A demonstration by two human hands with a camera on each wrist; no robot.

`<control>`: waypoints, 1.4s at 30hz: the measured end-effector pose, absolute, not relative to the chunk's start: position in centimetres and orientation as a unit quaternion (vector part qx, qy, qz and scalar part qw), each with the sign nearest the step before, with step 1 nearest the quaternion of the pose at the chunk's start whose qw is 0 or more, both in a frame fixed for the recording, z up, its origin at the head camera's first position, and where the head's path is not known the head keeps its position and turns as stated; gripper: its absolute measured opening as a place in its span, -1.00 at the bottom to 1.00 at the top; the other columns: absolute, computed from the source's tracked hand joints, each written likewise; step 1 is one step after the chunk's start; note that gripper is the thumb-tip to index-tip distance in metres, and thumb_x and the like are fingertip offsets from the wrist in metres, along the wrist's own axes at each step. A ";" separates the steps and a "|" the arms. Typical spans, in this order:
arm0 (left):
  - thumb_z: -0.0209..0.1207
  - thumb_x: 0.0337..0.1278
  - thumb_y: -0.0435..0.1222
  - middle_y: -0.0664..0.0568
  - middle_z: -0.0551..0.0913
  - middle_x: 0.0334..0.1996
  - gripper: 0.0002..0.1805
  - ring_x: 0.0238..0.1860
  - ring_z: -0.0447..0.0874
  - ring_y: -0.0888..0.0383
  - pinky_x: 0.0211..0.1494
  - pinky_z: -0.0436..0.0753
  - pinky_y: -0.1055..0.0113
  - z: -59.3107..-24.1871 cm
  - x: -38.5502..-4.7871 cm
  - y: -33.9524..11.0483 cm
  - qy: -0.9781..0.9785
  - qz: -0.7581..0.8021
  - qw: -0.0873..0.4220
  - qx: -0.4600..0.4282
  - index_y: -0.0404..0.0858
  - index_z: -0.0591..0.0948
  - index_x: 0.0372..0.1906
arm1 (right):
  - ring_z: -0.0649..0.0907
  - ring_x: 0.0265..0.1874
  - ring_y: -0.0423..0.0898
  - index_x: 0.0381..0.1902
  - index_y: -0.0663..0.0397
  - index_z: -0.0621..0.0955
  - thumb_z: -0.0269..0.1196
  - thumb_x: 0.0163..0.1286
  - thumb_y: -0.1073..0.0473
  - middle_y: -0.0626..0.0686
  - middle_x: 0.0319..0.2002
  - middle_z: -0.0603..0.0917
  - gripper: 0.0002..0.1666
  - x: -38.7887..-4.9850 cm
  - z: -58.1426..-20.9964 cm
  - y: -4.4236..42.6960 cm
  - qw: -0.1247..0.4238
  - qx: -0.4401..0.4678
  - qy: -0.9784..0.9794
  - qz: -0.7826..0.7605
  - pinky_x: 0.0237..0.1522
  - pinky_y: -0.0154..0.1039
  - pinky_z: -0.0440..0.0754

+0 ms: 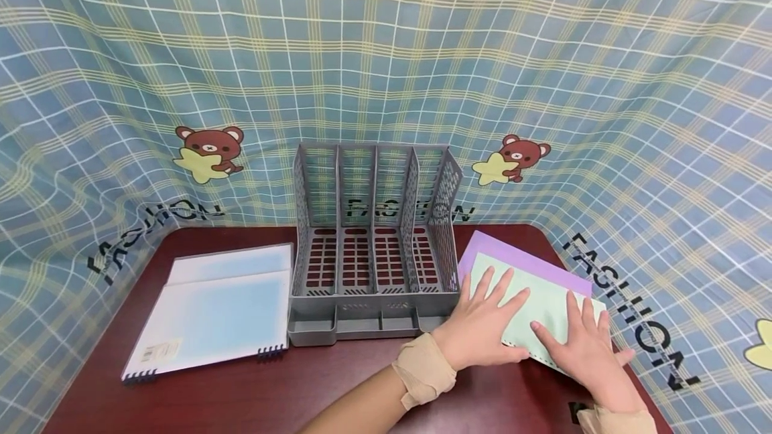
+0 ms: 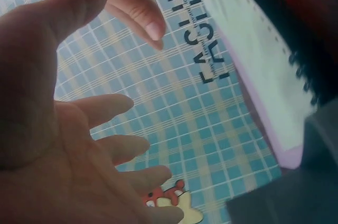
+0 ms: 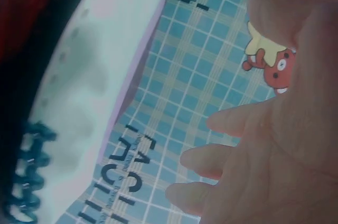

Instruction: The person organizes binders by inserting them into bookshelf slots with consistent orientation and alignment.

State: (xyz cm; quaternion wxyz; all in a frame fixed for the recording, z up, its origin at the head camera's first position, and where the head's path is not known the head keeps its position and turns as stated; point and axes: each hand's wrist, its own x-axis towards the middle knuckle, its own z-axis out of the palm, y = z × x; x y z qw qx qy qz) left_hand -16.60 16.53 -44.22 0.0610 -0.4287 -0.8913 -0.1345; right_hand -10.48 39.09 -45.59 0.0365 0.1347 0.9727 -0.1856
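On the right of the table lies a pale green spiral-bound notebook [image 1: 545, 300], over a purple notebook or cover [image 1: 537, 265] that shows along its far edge. My left hand [image 1: 479, 328] is spread above the green notebook's left part, palm down. Over its right part is my right hand [image 1: 590, 353], fingers also spread. In the left wrist view, the left hand [image 2: 63, 150] holds nothing and its fingers are extended. The right wrist view shows the right hand [image 3: 274, 139] with fingers apart, and dark binding coils [image 3: 31, 171] at the notebook's near edge.
A grey file organizer [image 1: 374, 310] with several upright slots and small front trays stands mid-table, just left of my left hand. Two pale blue-and-white spiral notebooks [image 1: 220, 317] lie overlapped at left. Plaid cloth [image 1: 374, 52] hangs behind and at both sides of the dark red table [image 1: 338, 374].
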 end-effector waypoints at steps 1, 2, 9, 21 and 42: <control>0.23 0.15 0.38 0.02 -0.02 0.68 0.03 0.67 -0.13 -0.11 0.56 0.09 -0.29 -44.5 -16.7 16.8 -0.892 -0.135 0.056 -0.427 0.16 0.14 0.66 | -0.40 0.45 0.65 0.65 0.20 -0.30 -0.01 0.43 -0.59 0.56 0.54 -0.33 0.34 -10.4 -45.8 39.2 0.037 0.136 0.972 -0.187 -0.09 0.87 -0.41; 0.23 0.14 0.39 0.03 -0.02 0.68 0.03 0.67 -0.12 -0.10 0.56 0.08 -0.28 -44.7 -16.8 17.1 -0.893 -0.134 0.051 -0.426 0.17 0.15 0.65 | -0.40 0.44 0.67 0.65 0.21 -0.30 -0.02 0.45 -0.58 0.58 0.54 -0.33 0.33 -10.3 -46.0 39.4 0.040 0.136 0.972 -0.188 -0.09 0.88 -0.39; 0.21 0.13 0.41 0.07 0.01 0.68 0.02 0.67 -0.09 -0.07 0.58 0.10 -0.21 -46.2 -17.0 19.2 -0.898 -0.129 0.018 -0.419 0.21 0.15 0.65 | -0.39 0.41 0.71 0.64 0.24 -0.30 -0.02 0.44 -0.58 0.61 0.52 -0.34 0.35 -9.8 -47.1 40.1 0.066 0.145 0.968 -0.192 -0.07 0.87 -0.38; 0.29 0.10 0.35 0.10 0.12 0.64 -0.03 0.64 0.04 -0.07 0.56 0.18 -0.16 -48.9 -16.7 21.7 -0.902 -0.108 -0.022 -0.418 0.24 0.24 0.61 | -0.31 0.39 0.75 0.55 0.57 -0.21 0.14 0.37 -0.56 0.67 0.48 -0.25 0.48 -9.2 -48.6 41.1 0.096 0.161 0.964 -0.190 0.01 0.85 -0.37; 0.43 0.04 0.16 0.22 0.32 0.53 -0.16 0.59 0.16 0.11 0.56 0.24 0.00 -51.1 -17.4 22.4 -0.919 -0.073 -0.042 -0.385 0.34 0.41 0.49 | 0.00 0.35 0.79 0.47 0.61 0.11 0.44 0.19 -0.36 0.68 0.45 0.00 0.38 -10.2 -50.3 41.0 0.104 0.106 0.977 -0.156 -0.02 0.85 0.04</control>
